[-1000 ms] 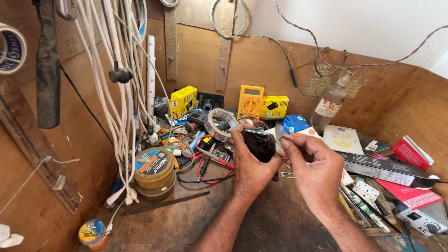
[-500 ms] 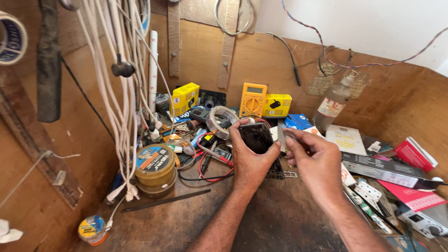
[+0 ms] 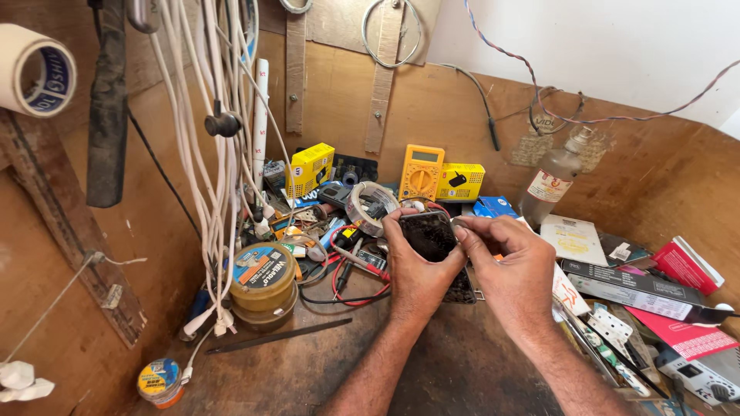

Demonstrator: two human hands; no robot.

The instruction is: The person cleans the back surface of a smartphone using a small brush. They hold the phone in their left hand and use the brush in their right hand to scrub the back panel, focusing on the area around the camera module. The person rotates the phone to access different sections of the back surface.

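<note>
Left hand (image 3: 418, 271) grips a dark phone (image 3: 428, 235) upright, thumb on its left edge and fingers wrapped behind it. Right hand (image 3: 510, 266) touches the phone's upper right edge, thumb and forefinger pressed together there; whether they pinch anything small cannot be told. Just left of the left hand lie red and black wires (image 3: 348, 279) and a tape roll (image 3: 368, 205); beyond both hands stands a yellow meter (image 3: 421, 172); further left sits a round tin (image 3: 262, 277).

The dark phone (image 3: 430, 235) showed a glossy, scuffed glass face. Beneath it lay a rough, stained wooden bench (image 3: 432, 370); left of it, shiny metal tins (image 3: 263, 285); behind it, matt plywood (image 3: 455, 115).
</note>
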